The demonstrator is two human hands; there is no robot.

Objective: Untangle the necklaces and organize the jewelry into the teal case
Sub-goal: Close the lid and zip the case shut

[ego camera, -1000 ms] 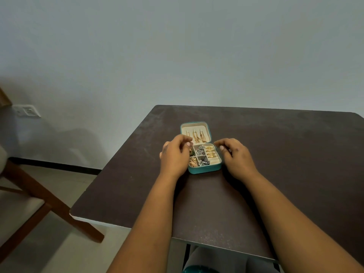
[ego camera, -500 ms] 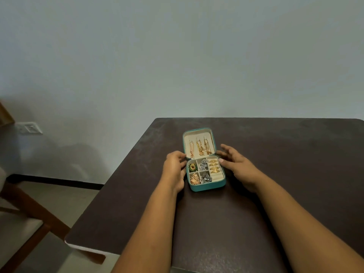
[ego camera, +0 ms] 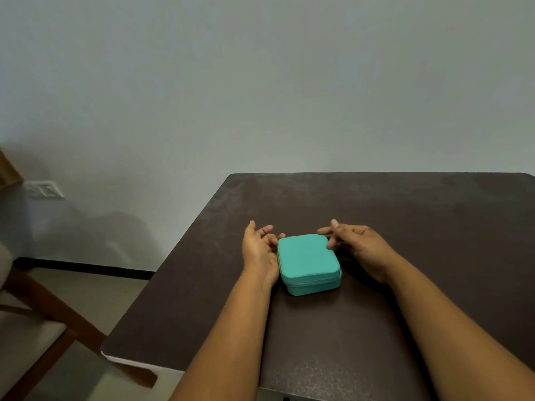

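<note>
Left hand: my left hand (ego camera: 258, 250) lies loose, palm turned inward, fingers relaxed against the case's left side, grasping nothing.
Right hand: my right hand (ego camera: 351, 241) is released too, fingertips resting on the lid's far right corner.
Case: the teal case (ego camera: 307, 261), a rounded square with a smooth matte lid, sits closed between my hands on the table; contents hidden.
Table: dark brown table (ego camera: 405, 227), faintly mottled surface.

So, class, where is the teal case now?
In the head view, the teal case lies closed on the dark table, between the left hand and right hand.
</note>
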